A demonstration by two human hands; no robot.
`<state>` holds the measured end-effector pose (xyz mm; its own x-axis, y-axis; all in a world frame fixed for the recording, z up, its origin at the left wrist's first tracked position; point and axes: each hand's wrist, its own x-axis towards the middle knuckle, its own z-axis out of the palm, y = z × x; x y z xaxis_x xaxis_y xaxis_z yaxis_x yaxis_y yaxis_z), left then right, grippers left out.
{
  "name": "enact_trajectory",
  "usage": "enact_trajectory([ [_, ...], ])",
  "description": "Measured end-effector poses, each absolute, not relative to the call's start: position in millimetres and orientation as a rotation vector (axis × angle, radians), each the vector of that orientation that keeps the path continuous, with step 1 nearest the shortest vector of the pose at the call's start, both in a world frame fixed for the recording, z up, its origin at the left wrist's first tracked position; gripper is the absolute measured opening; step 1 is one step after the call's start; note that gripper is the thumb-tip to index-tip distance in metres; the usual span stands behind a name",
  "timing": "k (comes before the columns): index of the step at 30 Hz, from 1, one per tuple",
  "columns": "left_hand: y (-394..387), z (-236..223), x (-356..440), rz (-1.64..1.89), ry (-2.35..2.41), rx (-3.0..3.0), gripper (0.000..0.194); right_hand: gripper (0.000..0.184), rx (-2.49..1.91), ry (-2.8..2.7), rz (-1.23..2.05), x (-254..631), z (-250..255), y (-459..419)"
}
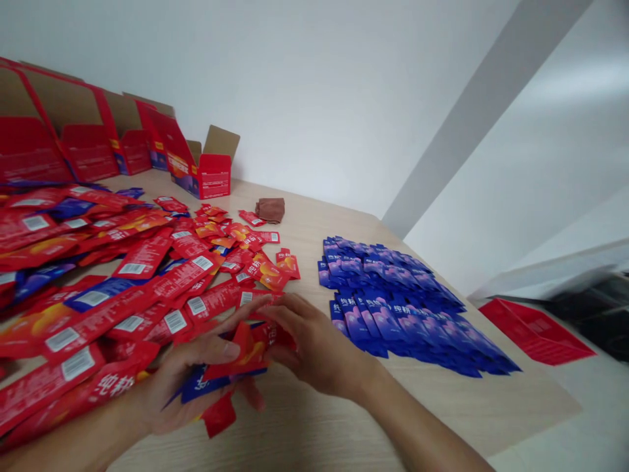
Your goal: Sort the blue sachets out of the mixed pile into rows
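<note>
My left hand (pixel 189 373) grips a fanned bundle of red and blue sachets (pixel 230 367) just above the pale wooden table (pixel 304 419). My right hand (pixel 314 344) rests its fingers on the right end of that same bundle. To the left lies a big loose heap of red sachets (pixel 128 282) with white barcode labels. On the right, blue and purple sachets (pixel 403 305) lie in neat overlapping rows.
Several open red cardboard boxes (pixel 88 141) stand along the back left edge, one more (pixel 209 170) nearer the middle. A small brown cloth (pixel 270 208) lies behind the heap. A red tray (pixel 535 331) sits off the table on the right.
</note>
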<state>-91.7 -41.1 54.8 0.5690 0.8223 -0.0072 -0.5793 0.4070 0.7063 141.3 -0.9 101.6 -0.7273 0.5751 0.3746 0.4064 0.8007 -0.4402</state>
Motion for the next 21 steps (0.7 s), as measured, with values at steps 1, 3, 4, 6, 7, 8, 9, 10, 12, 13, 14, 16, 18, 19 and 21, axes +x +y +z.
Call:
enact_trajectory([
  [1,-42.1,57.5,-91.3,0.898,0.351,0.708,0.089,0.056,-0.777,-2.451,0.523,142.5,103.6,-1.1],
  [3,-44.7,64.9,-90.0,0.886,0.329,0.661,0.085,0.056,-0.849,-2.395,0.656,144.0,107.3,-2.1],
  [4,-46.1,68.9,-89.1,0.886,0.346,0.636,0.082,0.052,-0.879,-2.369,0.722,144.4,109.0,-2.2],
  [6,-48.5,75.7,-87.4,0.878,0.425,0.596,0.076,0.042,-0.929,-2.325,0.875,144.7,112.2,0.2],
  [7,-49.1,78.0,-86.7,0.877,0.473,0.583,0.073,0.039,-0.958,-2.309,0.933,144.9,113.8,2.9],
  [8,-49.1,79.6,-86.2,0.883,0.516,0.575,0.070,0.038,-0.993,-2.296,0.958,145.0,115.4,6.7],
  [9,-48.7,80.4,-85.6,0.890,0.548,0.560,0.068,0.038,-1.025,-2.286,0.952,145.2,117.2,11.4],
  [10,-47.9,80.7,-85.0,0.896,0.590,0.533,0.064,0.038,-1.041,-2.279,0.924,145.1,119.0,16.7],
  [12,-45.5,80.3,-83.0,0.916,0.693,0.462,0.056,0.035,-1.025,-2.280,0.853,143.7,122.0,28.1],
  [13,-44.4,80.2,-81.3,0.935,0.746,0.433,0.053,0.034,-1.003,-2.292,0.836,142.2,123.1,33.4],
  [14,-43.4,80.3,-79.3,0.962,0.797,0.414,0.050,0.033,-0.980,-2.313,0.827,140.0,123.5,37.9],
  [16,-42.2,81.7,-74.3,1.029,0.899,0.400,0.043,0.033,-0.955,-2.362,0.769,133.9,122.5,42.8],
  [18,-41.9,84.6,-69.5,1.088,0.954,0.401,0.039,0.037,-0.965,-2.341,0.585,126.8,118.8,40.0],
  [19,-41.9,86.2,-67.8,1.105,0.975,0.391,0.035,0.040,-0.965,-2.307,0.451,123.7,116.4,35.5],
  [21,-41.9,88.3,-66.7,1.145,1.018,0.335,0.020,0.040,-0.892,-2.259,0.167,119.7,111.6,21.5],
])
